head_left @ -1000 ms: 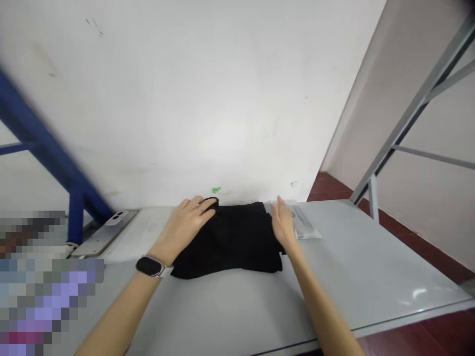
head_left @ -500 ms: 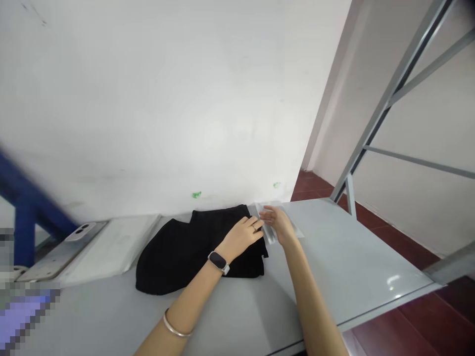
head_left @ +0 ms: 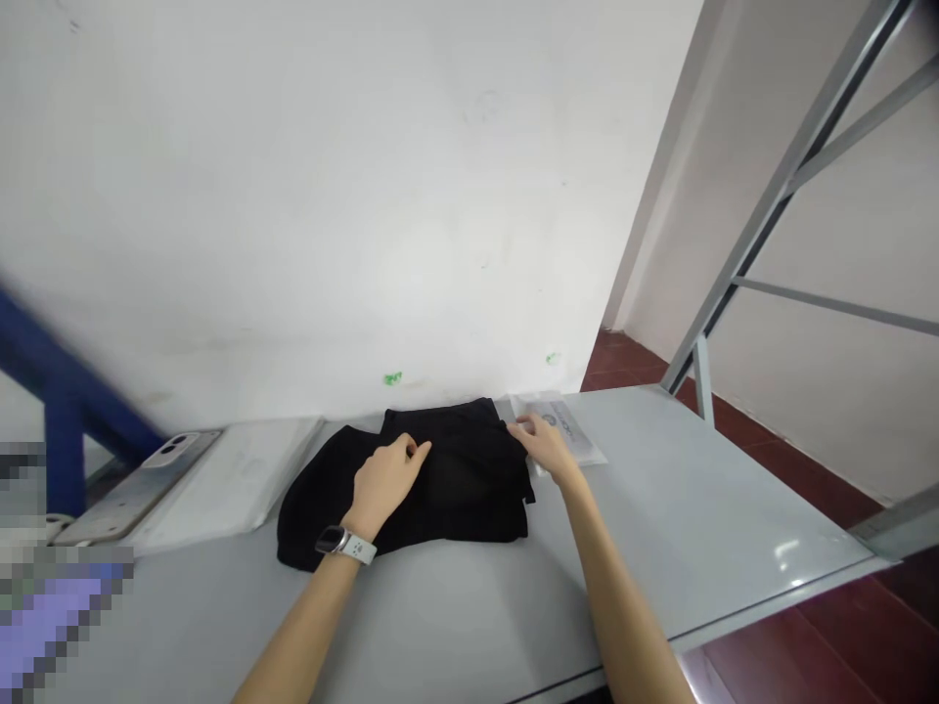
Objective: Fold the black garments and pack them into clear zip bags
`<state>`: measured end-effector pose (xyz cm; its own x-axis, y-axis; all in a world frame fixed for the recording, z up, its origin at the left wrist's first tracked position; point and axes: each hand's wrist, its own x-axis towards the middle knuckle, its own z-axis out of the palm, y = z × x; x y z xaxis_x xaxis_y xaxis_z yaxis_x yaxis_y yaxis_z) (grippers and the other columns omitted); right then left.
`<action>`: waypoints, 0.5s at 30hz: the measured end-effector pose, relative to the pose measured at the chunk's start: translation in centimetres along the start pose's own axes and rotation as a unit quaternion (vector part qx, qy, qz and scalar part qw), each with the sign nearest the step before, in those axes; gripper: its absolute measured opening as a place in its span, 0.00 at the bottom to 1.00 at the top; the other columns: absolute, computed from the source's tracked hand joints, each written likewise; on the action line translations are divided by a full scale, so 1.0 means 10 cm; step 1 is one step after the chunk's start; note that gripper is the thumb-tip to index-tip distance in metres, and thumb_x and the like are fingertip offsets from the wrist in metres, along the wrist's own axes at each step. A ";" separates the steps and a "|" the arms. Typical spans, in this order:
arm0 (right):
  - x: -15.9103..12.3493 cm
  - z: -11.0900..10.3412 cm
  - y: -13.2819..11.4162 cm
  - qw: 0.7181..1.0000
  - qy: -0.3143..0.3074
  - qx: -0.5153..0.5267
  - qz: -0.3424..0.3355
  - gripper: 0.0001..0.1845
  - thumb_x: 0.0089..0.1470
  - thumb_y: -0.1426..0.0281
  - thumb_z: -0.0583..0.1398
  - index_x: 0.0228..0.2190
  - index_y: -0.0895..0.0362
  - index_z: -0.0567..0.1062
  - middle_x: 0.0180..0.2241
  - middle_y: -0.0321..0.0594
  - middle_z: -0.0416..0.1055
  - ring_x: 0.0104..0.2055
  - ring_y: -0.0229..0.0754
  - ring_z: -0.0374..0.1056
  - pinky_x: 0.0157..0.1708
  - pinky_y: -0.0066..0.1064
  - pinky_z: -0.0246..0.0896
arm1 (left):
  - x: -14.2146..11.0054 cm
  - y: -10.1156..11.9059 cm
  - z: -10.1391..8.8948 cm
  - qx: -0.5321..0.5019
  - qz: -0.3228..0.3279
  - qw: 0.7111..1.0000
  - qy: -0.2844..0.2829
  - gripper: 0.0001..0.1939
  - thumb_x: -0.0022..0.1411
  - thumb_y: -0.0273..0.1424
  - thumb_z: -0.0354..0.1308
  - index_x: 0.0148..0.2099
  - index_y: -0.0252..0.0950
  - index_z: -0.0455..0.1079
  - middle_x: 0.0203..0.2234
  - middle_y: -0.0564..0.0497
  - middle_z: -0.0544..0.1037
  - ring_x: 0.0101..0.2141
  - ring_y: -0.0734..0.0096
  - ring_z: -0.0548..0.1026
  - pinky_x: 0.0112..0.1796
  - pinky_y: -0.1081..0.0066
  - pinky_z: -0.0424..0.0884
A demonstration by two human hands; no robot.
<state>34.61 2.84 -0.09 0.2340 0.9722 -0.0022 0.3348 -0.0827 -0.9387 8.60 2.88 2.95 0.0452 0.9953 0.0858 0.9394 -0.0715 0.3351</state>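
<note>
A black folded garment lies flat on the grey table, with a looser flap at its left. My left hand, a smartwatch on its wrist, sits on the cloth with its fingers bunched on a fold. My right hand lies at the garment's far right corner, its fingertips on a clear plastic bag with a printed label. Part of the bag is hidden under the hand and near the cloth.
A smartphone and a white flat packet lie to the left on the table. A white wall stands behind the table. Blue and grey metal frames stand at the sides, with a red floor beyond the right edge.
My left hand has moved left, from the garment's right side to its middle. My right hand has shifted slightly down onto the bag. The view has barely moved.
</note>
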 end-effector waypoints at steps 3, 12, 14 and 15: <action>-0.01 0.05 0.03 0.991 -0.013 -0.128 -0.029 0.21 0.48 0.58 0.62 0.43 0.56 0.74 0.32 0.42 0.73 0.41 0.50 0.70 0.39 0.37 0.63 | 0.00 -0.02 0.11 -0.070 0.001 0.997 -0.038 0.18 0.61 0.49 0.49 0.41 0.41 0.67 0.29 0.49 0.78 0.34 0.58 0.77 0.28 0.70 0.62; -0.02 0.09 -0.03 0.986 -0.036 -0.149 -0.070 0.15 0.48 0.69 0.61 0.41 0.55 0.75 0.25 0.34 0.71 0.35 0.45 0.70 0.37 0.34 0.65 | 0.03 -0.05 0.10 -0.163 0.026 0.986 0.004 0.16 0.56 0.35 0.56 0.47 0.41 0.62 0.26 0.56 0.73 0.31 0.66 0.75 0.31 0.71 0.63; -0.08 0.16 -0.10 0.985 -0.032 -0.149 -0.083 0.17 0.50 0.68 0.60 0.44 0.55 0.74 0.29 0.37 0.73 0.36 0.46 0.71 0.36 0.35 0.66 | 0.04 -0.13 0.01 -0.165 0.034 0.985 0.019 0.16 0.56 0.36 0.55 0.47 0.42 0.62 0.25 0.57 0.72 0.31 0.66 0.74 0.32 0.71 0.64; -0.12 0.23 -0.15 0.982 -0.017 -0.162 -0.097 0.19 0.52 0.67 0.59 0.47 0.56 0.72 0.32 0.40 0.74 0.37 0.47 0.71 0.38 0.37 0.66 | 0.04 -0.19 -0.04 -0.161 0.035 0.986 0.023 0.17 0.55 0.36 0.55 0.47 0.42 0.62 0.25 0.57 0.72 0.31 0.67 0.74 0.32 0.71 0.64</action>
<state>31.78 2.30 0.51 0.1082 0.9829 0.1491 0.6442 0.0448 -0.7635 6.72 3.42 2.74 0.0831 0.9836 0.1601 0.7771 -0.1646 0.6075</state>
